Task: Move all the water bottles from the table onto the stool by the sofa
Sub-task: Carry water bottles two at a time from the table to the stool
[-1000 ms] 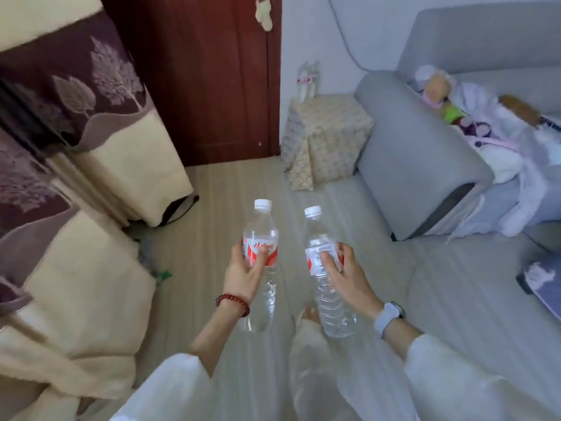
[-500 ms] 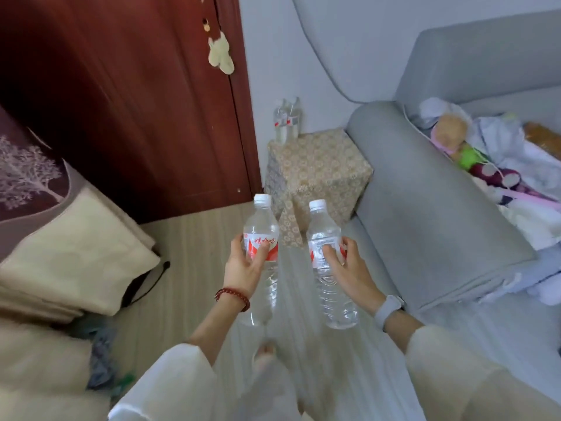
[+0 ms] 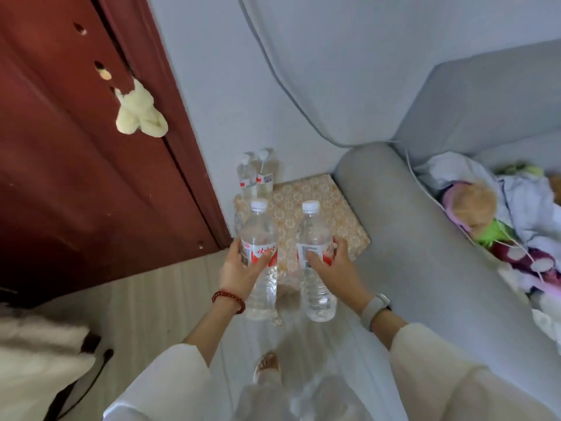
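Head view showed two clear ribbed plastic water bottles with white screw caps and red-and-white paper labels held side by side at the centre of the frame. The left hand (image 3: pixel 239 268) wrapped its fingers and thumb around the label band of the left bottle (image 3: pixel 259 259); the right hand (image 3: pixel 332 270) clasped the label band of the right bottle (image 3: pixel 314 259) the same way. Both bottles stood nearly upright, long axes running up the frame, caps pointing toward the top and bases toward the bottom, apart from each other.

Just above them in the frame sat the square stool (image 3: pixel 312 205), covered in beige cloth with a pale floral weave, tucked against the rounded grey fabric arm of the sofa (image 3: pixel 425 253). Two more clear bottles (image 3: pixel 256 177) stood upright and touching at the stool's upper left corner, by the pale wall.

A dark red wooden door (image 3: pixel 76 177) filled the upper left, a cream fluffy plush (image 3: pixel 138 115) hanging on it. Smooth pale wood-grain flooring (image 3: pixel 158 302) ran below. A red bead bracelet (image 3: pixel 229 300) circled the left wrist, a grey-strapped watch (image 3: pixel 376 306) the right.
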A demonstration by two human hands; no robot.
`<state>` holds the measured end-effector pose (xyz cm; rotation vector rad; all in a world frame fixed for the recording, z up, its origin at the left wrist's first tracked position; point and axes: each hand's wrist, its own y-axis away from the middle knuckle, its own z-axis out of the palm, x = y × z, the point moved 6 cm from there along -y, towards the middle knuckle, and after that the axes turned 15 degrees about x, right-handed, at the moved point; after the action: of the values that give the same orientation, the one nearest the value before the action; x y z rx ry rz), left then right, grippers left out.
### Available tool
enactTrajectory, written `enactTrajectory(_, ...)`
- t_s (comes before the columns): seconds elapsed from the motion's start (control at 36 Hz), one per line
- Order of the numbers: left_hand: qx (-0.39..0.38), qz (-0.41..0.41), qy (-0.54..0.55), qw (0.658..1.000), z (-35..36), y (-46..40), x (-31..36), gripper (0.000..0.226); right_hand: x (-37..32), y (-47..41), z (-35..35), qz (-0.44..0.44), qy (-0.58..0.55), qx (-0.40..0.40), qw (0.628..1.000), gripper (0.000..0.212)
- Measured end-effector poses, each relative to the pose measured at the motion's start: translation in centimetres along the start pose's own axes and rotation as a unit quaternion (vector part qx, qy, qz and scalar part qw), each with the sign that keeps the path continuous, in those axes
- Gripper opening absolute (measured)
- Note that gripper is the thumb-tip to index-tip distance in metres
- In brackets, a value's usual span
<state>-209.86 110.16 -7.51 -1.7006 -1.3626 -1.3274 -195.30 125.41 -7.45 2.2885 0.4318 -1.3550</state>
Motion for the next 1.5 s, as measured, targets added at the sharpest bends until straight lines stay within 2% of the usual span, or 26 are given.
enactTrajectory(0.19, -0.025, -0.016, -0.031, 0.999, 9.5, -9.2, 1.7, 0.068, 0.5, -13.2, -0.4, 0.015, 0.002, 0.004, 1.000, 0.058)
enactTrajectory(0.39, 0.016, -0.053, -0.084, 0.995, 19.2, -17.8, -2.9, 0.079, 4.9, -27.3, 1.9, 0.040, 0.044, 0.005, 0.998, 0.063)
enactTrajectory(0.53, 0.045, -0.066, -0.109, 0.991, 24.5, -23.3, -6.2, 0.074, 8.2, -35.2, 4.5, 0.019, 0.091, -0.011, 0.996, 0.071)
enactTrajectory(0.67, 0.030, -0.048, -0.102, 0.993, 26.9, -27.0, -6.8, 0.078, 8.3, -39.1, 6.7, -0.007, 0.055, -0.020, 0.998, 0.070)
enactTrajectory(0.78, 0.030, -0.035, -0.087, 0.995, 28.2, -28.7, -7.2, 0.072, 8.4, -41.1, 8.2, -0.007, 0.004, -0.015, 1.000, 0.071)
enactTrajectory(0.89, 0.023, -0.031, -0.075, 0.996, 28.8, -29.6, -7.1, 0.067, 8.9, -41.4, 9.5, -0.001, -0.015, -0.056, 0.998, 0.073)
enactTrajectory(0.97, 0.022, -0.028, -0.106, 0.994, 28.7, -29.8, -6.5, 0.075, 8.9, -41.3, 9.7, -0.009, 0.001, -0.092, 0.996, 0.080)
enactTrajectory(1.06, 0.019, 0.018, -0.148, 0.989, 28.3, -29.5, -5.2, 0.088, 8.5, -41.0, 9.5, -0.017, 0.015, -0.138, 0.990, 0.095)
enactTrajectory(1.11, 0.032, 0.070, -0.178, 0.981, 27.7, -29.3, -3.8, 0.084, 7.9, -41.2, 9.1, -0.036, 0.038, -0.153, 0.987, 0.098)
enactTrajectory(1.22, 0.073, 0.137, -0.229, 0.961, 26.9, -29.6, -1.5, 0.071, 6.7, -41.8, 8.6, -0.104, 0.099, -0.169, 0.975, 0.080)
enactTrajectory(1.36, 0.093, 0.210, -0.318, 0.920, 27.4, -30.1, 0.6, 0.053, 5.8, -41.6, 8.7, -0.137, 0.101, -0.136, 0.976, 0.069)
enactTrajectory(1.5, 0.115, 0.283, -0.377, 0.875, 27.0, -30.8, 2.1, 0.053, 5.1, -41.6, 9.2, -0.133, 0.068, -0.075, 0.986, 0.062)
